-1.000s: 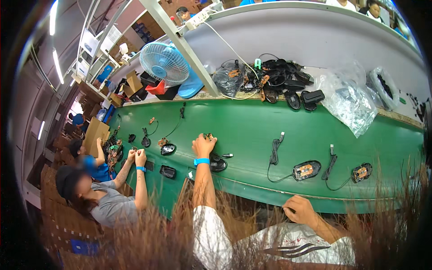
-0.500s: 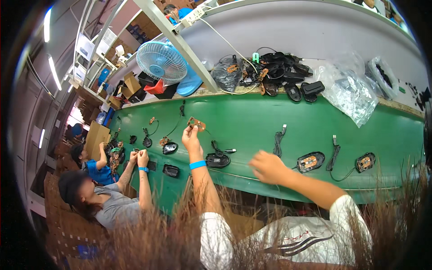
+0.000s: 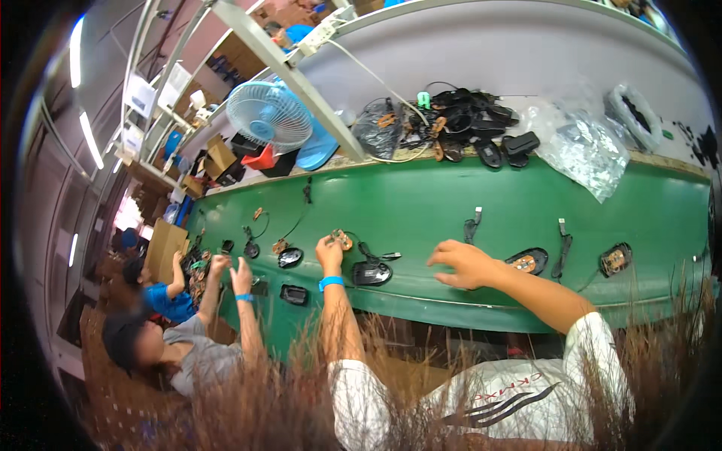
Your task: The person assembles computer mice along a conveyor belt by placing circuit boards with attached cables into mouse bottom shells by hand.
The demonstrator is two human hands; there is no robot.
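Between the fingers of my left hand [image 3: 329,254] is a small brown circuit board [image 3: 343,239], held just above the green work surface [image 3: 421,203]. Right beside it lies a black mouse shell [image 3: 373,273] with its cable attached. My right hand [image 3: 460,264] hovers over the bench, fingers apart and holding nothing. To its right sits an opened mouse base [image 3: 529,261] with a brown board inside, partly covered by my forearm. A coiled black cable [image 3: 471,228] lies just beyond that hand.
Farther right rests another opened mouse [image 3: 616,258] near a cable [image 3: 562,252]. Black mouse parts [image 3: 470,120] and a clear plastic bag [image 3: 579,154] lie along the back ledge by a blue fan [image 3: 269,113]. At left, a co-worker [image 3: 184,349] sits near a black shell [image 3: 294,294].
My left hand has come down and slightly right with the circuit board, closer to the mouse shell. My right hand has shifted slightly right, its fingers now spread. The co-worker's hands have parted.
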